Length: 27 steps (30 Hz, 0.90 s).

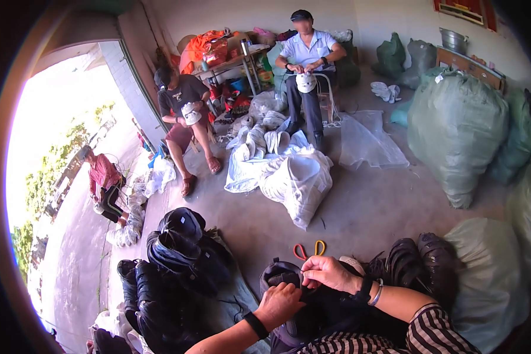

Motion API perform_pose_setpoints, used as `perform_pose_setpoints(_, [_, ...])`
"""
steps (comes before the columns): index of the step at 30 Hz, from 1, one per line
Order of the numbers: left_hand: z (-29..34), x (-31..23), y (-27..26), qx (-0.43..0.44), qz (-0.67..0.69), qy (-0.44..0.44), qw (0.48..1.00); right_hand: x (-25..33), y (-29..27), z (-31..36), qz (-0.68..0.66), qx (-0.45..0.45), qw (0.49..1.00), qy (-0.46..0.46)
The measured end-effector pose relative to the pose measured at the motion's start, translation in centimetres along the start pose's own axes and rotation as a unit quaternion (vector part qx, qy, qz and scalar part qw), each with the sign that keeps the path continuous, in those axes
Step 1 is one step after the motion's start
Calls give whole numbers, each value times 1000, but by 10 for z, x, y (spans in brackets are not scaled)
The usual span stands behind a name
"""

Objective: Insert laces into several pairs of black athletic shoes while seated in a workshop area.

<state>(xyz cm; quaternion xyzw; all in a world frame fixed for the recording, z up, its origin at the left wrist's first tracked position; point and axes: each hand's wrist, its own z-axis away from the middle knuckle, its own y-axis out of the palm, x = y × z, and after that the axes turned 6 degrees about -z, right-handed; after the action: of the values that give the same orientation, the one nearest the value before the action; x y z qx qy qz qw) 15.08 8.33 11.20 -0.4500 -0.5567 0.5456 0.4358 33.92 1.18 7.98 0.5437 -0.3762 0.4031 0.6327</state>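
In front of me is a dark grey, rounded fabric piece (277,272) with a rim, perhaps a cap; its exact kind is unclear. My left hand (279,304) lies over its near side, fingers curled and pressed together on it. Just to the right and slightly higher, my right hand (330,274) is closed in a pinch near the piece's edge. Whatever is between those fingertips is too small to make out. Beyond the right hand stand two looped handles, one red (300,252) and one yellow (319,248), like scissor handles.
Stacked dark pieces (180,242) lie at my left, with more dark pieces (436,259) at my right. Large filled green sacks (457,130) stand right. Ahead, a white sack (298,189) holds pale pieces. Two seated people (312,56) (180,97) handle white pieces; another person (103,177) sits outside.
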Motion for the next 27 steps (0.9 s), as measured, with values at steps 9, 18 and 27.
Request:
perform_pose_setpoints(9, [4, 3, 6, -6, 69, 48, 996, 0, 17, -5, 190, 40, 981, -17])
perform_pose_setpoints(18, [1, -57, -19, 39, 516, 102, 849, -9, 22, -13, 200, 35, 979, -7])
perform_pose_setpoints(27, [-2, -48, -29, -92, 332, 84, 935, -15, 26, -4, 591, 16, 711, -379])
